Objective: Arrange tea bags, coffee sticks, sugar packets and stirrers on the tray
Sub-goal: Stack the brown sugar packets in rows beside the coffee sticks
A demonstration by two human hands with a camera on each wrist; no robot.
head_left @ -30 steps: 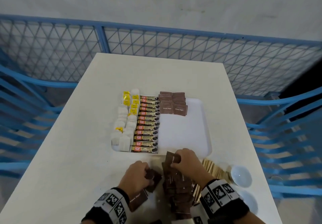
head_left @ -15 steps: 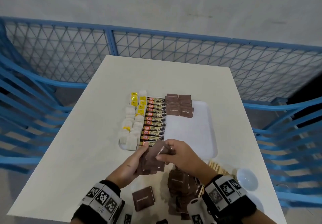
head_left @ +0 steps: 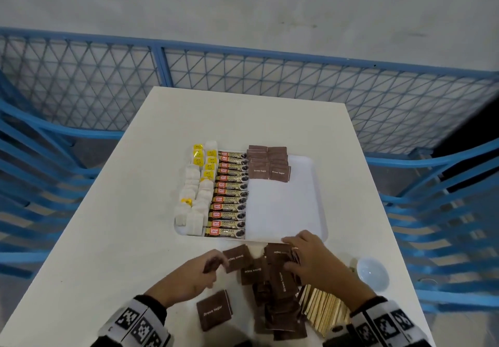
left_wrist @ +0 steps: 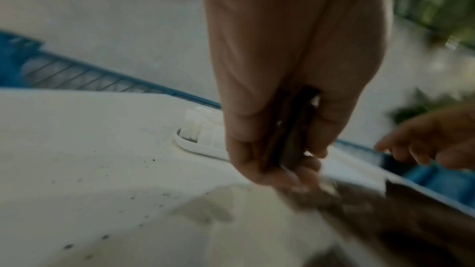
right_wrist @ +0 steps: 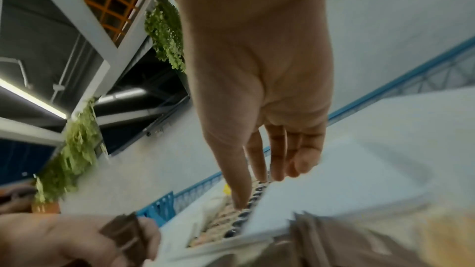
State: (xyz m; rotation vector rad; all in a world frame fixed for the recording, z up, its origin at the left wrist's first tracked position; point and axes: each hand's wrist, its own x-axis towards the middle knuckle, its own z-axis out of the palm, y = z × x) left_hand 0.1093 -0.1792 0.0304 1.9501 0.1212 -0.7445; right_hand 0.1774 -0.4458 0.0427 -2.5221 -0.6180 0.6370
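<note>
A white tray (head_left: pixel 305 211) holds rows of tea bags (head_left: pixel 194 201), coffee sticks (head_left: pixel 229 198) and, at its far end, brown sugar packets (head_left: pixel 270 166). Its right part is bare. In front of the tray lies a loose pile of brown sugar packets (head_left: pixel 275 292). My left hand (head_left: pixel 216 265) pinches a few sugar packets (left_wrist: pixel 287 129) edge-on just left of the pile. My right hand (head_left: pixel 297 255) hovers over the pile's far end with straight fingers (right_wrist: pixel 277 159) and holds nothing. Wooden stirrers (head_left: pixel 324 310) lie under my right wrist.
One sugar packet (head_left: pixel 214 311) lies alone near the table's front edge. A small white bowl (head_left: pixel 372 272) stands to the right of the pile. The white table (head_left: pixel 243 120) is ringed by a blue mesh fence (head_left: pixel 270 76).
Both hands held a packet stack together near the tray's front edge. They have since parted: the right hand dropped to the pile with nothing in it, the left drew back with packets.
</note>
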